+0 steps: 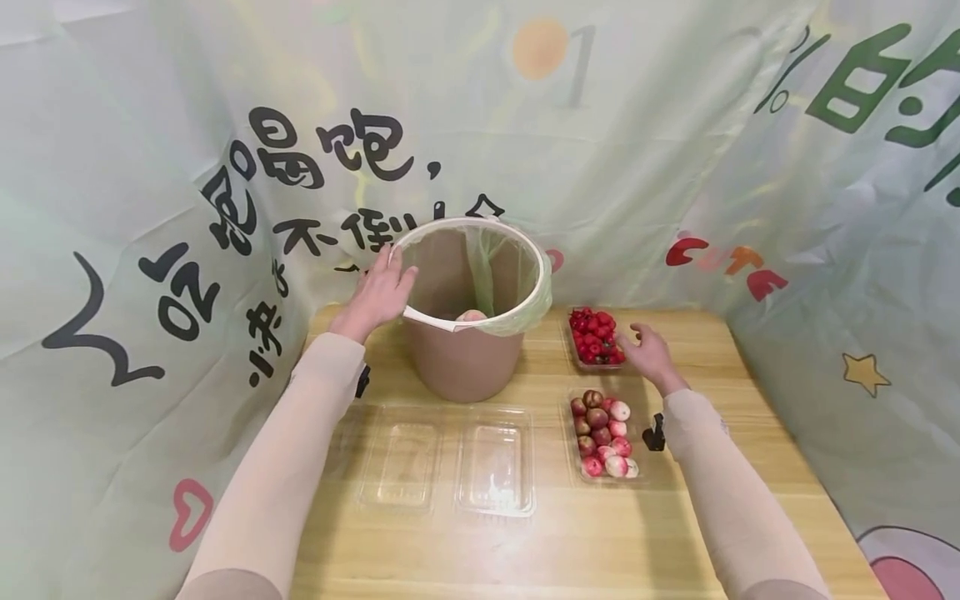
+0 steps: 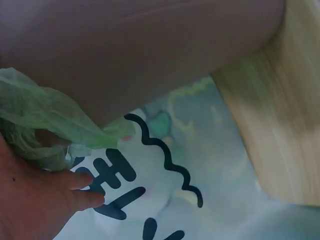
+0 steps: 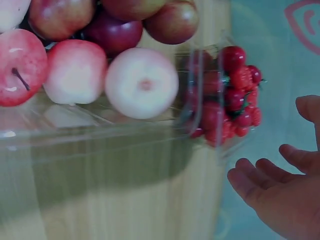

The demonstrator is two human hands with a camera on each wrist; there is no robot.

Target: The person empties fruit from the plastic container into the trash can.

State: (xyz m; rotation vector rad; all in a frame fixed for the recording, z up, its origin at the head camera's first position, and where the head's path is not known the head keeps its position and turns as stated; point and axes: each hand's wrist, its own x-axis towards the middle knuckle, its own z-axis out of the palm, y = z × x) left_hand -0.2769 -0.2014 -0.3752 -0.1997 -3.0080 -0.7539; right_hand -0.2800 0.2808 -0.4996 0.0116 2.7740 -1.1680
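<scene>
My left hand (image 1: 375, 292) rests on the near left of the white rim of a brown trash bin (image 1: 461, 362), its fingers extended. The left wrist view shows that hand (image 2: 40, 200) beside the green bag (image 2: 55, 117) lining the bin. Inside, a pale pinkish round thing (image 1: 472, 316) shows just past the near rim. My right hand (image 1: 651, 357), fingers loosely bent and holding nothing, hovers at the right side of a clear box of small red fruits (image 1: 594, 333), some smooth like cherries, some bumpy like strawberries. In the right wrist view the hand (image 3: 280, 195) is apart from that box.
Nearer me stands a clear box with dark plums (image 1: 597, 418) and pink-white fruits (image 1: 617, 465) resembling peaches. Two clear plastic trays, a left one (image 1: 397, 492) and a right one (image 1: 495, 500), lie before the bin. Printed cloth (image 1: 637, 167) hangs around the wooden table (image 1: 420, 558).
</scene>
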